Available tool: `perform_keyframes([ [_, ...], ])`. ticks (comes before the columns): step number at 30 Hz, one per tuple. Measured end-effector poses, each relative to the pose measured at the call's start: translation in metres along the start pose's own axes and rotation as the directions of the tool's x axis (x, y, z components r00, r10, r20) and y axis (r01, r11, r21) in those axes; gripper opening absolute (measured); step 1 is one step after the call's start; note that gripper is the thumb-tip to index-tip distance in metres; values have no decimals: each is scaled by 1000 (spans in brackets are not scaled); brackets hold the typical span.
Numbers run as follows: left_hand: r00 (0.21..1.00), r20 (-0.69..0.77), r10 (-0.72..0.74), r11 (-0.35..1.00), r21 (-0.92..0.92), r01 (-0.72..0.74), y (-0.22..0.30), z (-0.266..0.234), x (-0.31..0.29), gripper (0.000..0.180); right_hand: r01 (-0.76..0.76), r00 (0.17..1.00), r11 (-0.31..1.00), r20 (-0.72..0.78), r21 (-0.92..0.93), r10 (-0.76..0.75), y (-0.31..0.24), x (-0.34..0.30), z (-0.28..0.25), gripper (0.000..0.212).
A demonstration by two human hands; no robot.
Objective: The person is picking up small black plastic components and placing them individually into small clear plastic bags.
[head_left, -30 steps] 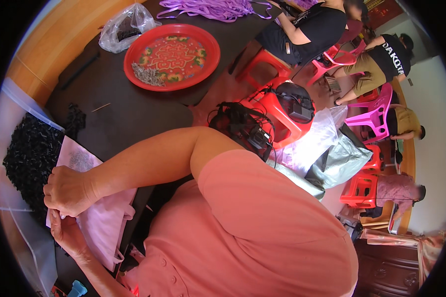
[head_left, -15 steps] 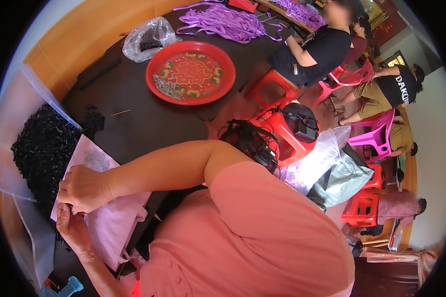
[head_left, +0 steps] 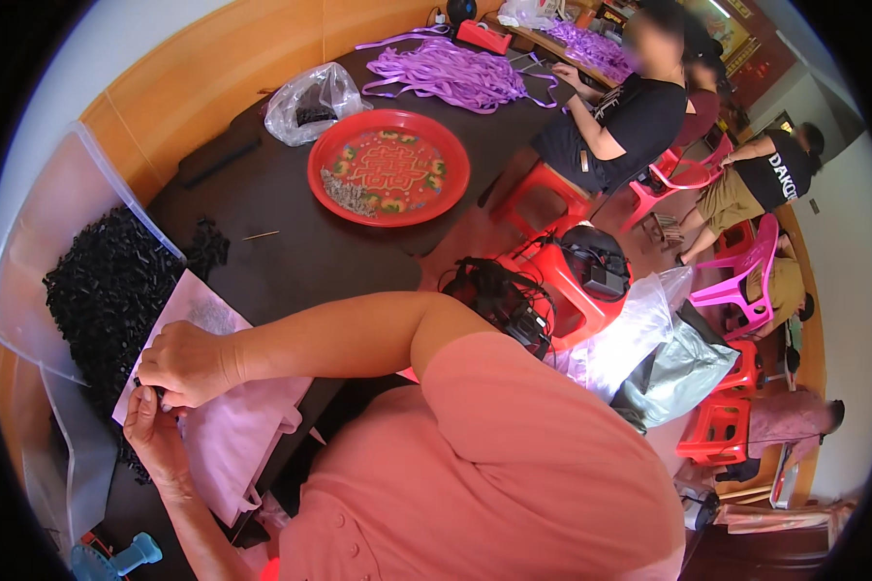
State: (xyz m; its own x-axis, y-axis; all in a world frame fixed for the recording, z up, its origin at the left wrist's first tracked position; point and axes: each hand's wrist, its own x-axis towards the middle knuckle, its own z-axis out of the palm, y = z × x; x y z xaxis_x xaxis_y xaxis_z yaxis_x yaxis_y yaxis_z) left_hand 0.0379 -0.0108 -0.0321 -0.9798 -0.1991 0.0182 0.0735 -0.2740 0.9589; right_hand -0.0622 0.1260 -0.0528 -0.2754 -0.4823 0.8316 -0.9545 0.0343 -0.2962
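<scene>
My right hand [head_left: 190,363] is closed over the pink cloth bag [head_left: 231,441], its fingertips meeting those of my left hand [head_left: 157,438]. Between the pinched fingers shows a small black piece [head_left: 157,390], mostly covered, so I cannot tell which hand bears it. Both hands are closed. Beside them a big heap of short black tube-like pieces [head_left: 102,290] spills from a clear plastic bin [head_left: 58,208]. On the bag, just past my right hand, lies a small patch of fine silvery bits [head_left: 211,316].
A round red tray [head_left: 436,205] with small silvery parts stands on the dark table [head_left: 281,276], near a clear bag [head_left: 334,87] and purple straps [head_left: 446,73]. Red stools [head_left: 576,310] with cables and black devices stand to the right. A seated co-worker [head_left: 615,121] handles straps.
The whole view has shifted slightly, so things sit a little further right and lower. My hands stay together over the pink bag, fingers still pinched.
</scene>
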Motion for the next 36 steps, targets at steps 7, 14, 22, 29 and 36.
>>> perform_keyframes([
  [7,999,32,17,1000,6,-18,0,0,3,19,30,999,1000,-29,8,-30,0,0,-11,21],
  [14,988,-154,-20,1000,-16,18,-1,9,0,18,45,998,972,-63,229,-31,6,0,2,22],
  [22,968,-120,222,963,184,-198,32,18,-10,18,-165,984,971,91,175,151,-6,5,-31,31],
  [29,719,-362,593,724,631,-279,164,-16,-30,18,-247,969,943,37,222,245,-6,18,-50,24],
  [36,519,48,853,11,994,-110,135,-49,-17,9,-268,960,929,-11,256,280,3,19,-56,18],
])
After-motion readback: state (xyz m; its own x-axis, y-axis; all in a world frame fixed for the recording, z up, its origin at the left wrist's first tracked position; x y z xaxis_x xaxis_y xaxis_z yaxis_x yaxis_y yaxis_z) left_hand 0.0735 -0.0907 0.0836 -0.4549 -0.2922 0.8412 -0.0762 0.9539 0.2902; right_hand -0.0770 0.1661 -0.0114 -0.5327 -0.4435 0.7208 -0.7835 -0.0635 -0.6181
